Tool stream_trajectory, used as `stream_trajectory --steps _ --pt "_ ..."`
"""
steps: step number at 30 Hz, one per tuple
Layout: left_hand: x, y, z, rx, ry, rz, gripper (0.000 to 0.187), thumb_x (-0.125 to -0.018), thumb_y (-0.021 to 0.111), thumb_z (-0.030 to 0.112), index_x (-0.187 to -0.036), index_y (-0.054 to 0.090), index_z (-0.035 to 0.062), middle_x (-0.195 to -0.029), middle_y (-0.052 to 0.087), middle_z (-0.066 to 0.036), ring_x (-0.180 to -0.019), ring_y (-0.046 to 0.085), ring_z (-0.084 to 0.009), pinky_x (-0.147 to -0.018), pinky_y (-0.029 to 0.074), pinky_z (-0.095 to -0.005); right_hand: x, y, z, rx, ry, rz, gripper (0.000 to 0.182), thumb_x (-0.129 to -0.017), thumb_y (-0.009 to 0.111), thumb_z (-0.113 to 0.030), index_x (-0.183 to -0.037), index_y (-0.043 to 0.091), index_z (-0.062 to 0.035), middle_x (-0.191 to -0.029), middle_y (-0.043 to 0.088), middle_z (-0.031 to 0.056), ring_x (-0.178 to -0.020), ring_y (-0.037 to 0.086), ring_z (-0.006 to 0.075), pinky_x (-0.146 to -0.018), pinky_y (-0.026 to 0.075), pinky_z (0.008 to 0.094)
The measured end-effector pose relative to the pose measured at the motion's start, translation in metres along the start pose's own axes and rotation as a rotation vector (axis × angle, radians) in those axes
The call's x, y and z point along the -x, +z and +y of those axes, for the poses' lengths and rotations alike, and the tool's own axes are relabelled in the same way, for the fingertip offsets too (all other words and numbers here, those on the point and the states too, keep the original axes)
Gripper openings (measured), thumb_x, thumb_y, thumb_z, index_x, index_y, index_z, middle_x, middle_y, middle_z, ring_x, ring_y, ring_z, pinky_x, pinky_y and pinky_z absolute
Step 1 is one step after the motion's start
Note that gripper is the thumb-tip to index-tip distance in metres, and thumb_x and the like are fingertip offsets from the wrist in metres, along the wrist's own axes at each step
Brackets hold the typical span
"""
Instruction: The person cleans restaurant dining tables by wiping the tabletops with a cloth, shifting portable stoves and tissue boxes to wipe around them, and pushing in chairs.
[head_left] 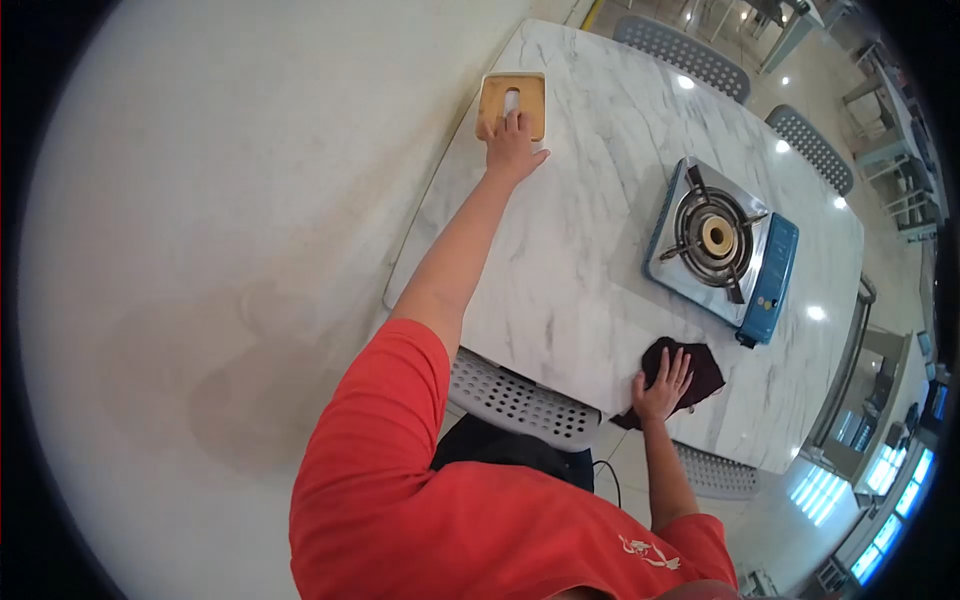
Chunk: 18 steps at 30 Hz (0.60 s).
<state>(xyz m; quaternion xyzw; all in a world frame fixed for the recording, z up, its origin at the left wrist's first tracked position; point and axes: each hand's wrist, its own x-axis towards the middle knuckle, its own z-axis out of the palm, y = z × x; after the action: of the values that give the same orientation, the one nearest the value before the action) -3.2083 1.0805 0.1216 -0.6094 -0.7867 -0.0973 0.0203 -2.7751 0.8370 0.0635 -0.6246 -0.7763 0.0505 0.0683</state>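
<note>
My left hand point(512, 152) reaches to a tissue box point(533, 92) with a light wooden lid and white sides, at the far left corner of the table. Its fingers lie over the lid at the near end of the slot, where white tissue shows, and the thumb sticks out to the side. My right hand point(661, 392) rests flat, fingers spread, on a crumpled dark maroon cloth point(708, 372) near the table's front edge.
A portable gas stove point(715, 235) with a blue control side stands on the marbled table point(590, 180). Grey perforated chairs point(520, 402) surround the table, one close before me. A pale wall point(220, 200) runs along the left.
</note>
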Motion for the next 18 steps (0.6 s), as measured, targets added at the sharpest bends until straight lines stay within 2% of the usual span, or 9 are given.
stream_trajectory --steps 4,6,10,12,13,15,17,18 --pt "0.048 -0.013 -0.015 0.142 0.095 0.065 0.059 -0.068 0.073 0.033 -0.115 0.046 0.0097 -0.116 0.044 -0.008 -0.108 0.047 -0.0252 -0.096 0.028 -0.0454 0.001 -0.002 -0.005 0.028 0.015 0.016 0.067 -0.074 0.054 -0.033 -0.136 0.038 -0.0132 -0.146 0.026 0.0138 -0.136 0.020 0.0321 -0.109 0.013 0.0499" --pt "0.086 -0.015 -0.024 0.125 0.112 0.061 0.060 -0.065 0.075 0.034 -0.115 0.049 0.0137 -0.116 0.043 -0.007 -0.110 0.045 -0.0228 -0.097 0.025 -0.0449 -0.001 0.000 -0.006 0.036 0.035 0.009 0.067 -0.074 0.054 -0.033 -0.136 0.038 -0.0137 -0.146 0.027 0.0131 -0.136 0.021 0.0318 -0.110 0.014 0.0484" --pt "0.174 -0.050 -0.039 0.213 0.102 -0.012 0.057 -0.063 0.073 0.027 -0.113 0.048 0.0138 -0.114 0.044 -0.007 -0.110 0.044 -0.0227 -0.095 0.026 -0.0457 -0.001 0.001 -0.008 0.048 0.051 -0.010 0.064 -0.076 0.052 -0.030 -0.136 0.037 -0.0132 -0.146 0.027 0.0128 -0.137 0.020 0.0303 -0.109 0.015 0.0468" --pt "0.215 -0.056 -0.048 0.233 0.059 -0.063 0.058 -0.063 0.071 0.024 -0.115 0.048 0.0146 -0.117 0.044 -0.007 -0.115 0.042 -0.0225 -0.098 0.025 -0.0477 -0.003 0.009 -0.012 0.006 0.351 0.047 0.061 -0.080 0.052 -0.029 -0.137 0.037 -0.0138 -0.146 0.027 0.0135 -0.136 0.021 0.0320 -0.108 0.017 0.0472" --pt "0.232 -0.058 -0.053 0.242 0.054 -0.065 0.058 -0.063 0.071 0.024 -0.115 0.048 0.0146 -0.117 0.044 -0.007 -0.115 0.042 -0.0225 -0.098 0.025 -0.0477 -0.004 0.018 -0.017 0.015 0.347 0.045 0.061 -0.080 0.052 -0.029 -0.137 0.037 -0.0138 -0.146 0.027 0.0135 -0.136 0.021 0.0320 -0.108 0.017 0.0472" --pt "0.257 -0.058 -0.061 0.281 0.029 0.006 0.056 -0.065 0.071 0.024 -0.116 0.048 0.0158 -0.123 0.043 -0.007 -0.123 0.037 -0.0251 -0.103 0.020 -0.0523 -0.003 0.044 -0.042 0.020 0.537 0.189 0.059 -0.083 0.052 -0.029 -0.138 0.035 -0.0141 -0.146 0.027 0.0148 -0.135 0.021 0.0343 -0.107 0.019 0.0490" --pt "0.267 -0.059 -0.067 0.253 0.014 0.057 0.055 -0.066 0.071 0.025 -0.115 0.049 0.0166 -0.125 0.043 -0.007 -0.125 0.035 -0.0275 -0.104 0.016 -0.0548 -0.010 0.042 -0.095 -0.031 0.486 0.094 0.062 -0.085 0.051 -0.028 -0.141 0.029 -0.0123 -0.147 0.022 0.0158 -0.136 0.018 0.0357 -0.107 0.017 0.0507" --pt "0.269 -0.059 -0.069 0.222 0.001 0.112 0.054 -0.066 0.071 0.027 -0.114 0.050 0.0174 -0.127 0.044 -0.007 -0.127 0.033 -0.0299 -0.106 0.013 -0.0573 -0.012 0.043 -0.116 -0.112 0.334 0.066 0.064 -0.082 0.052 -0.029 -0.140 0.031 -0.0114 -0.148 0.019 0.0163 -0.137 0.015 0.0353 -0.107 0.014 0.0531"
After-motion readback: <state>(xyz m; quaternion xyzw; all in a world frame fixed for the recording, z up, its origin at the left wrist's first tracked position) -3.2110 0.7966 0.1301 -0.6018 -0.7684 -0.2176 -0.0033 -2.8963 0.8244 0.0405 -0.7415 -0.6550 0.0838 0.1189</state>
